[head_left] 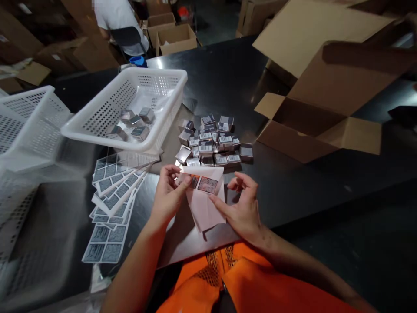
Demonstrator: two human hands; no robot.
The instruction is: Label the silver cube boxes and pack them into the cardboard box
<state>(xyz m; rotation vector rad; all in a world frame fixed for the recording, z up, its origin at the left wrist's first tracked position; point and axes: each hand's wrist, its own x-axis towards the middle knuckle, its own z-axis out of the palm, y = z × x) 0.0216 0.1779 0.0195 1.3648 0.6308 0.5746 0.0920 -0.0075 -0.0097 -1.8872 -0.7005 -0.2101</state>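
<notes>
My left hand (171,191) pinches the upper left of a white sheet of stickers (206,211), thumb on top. Dark printed labels show along its upper part, and the lower part is blank. The thumb of my right hand (243,204) touches the sheet near its right edge; its other fingers are curled, apart from the thumb. Just beyond the sheet sits a cluster of small silvery boxes (205,147) with barcode labels. To the left, several label sheets (110,234) lie fanned out on the dark metal table (283,187).
A white perforated basket (169,126) holds several small boxes. Another white basket (48,104) stands farther left. An open cardboard carton (302,145) occupies the right side. Beyond the table, a person in a white shirt (117,19) sits among cartons (177,39).
</notes>
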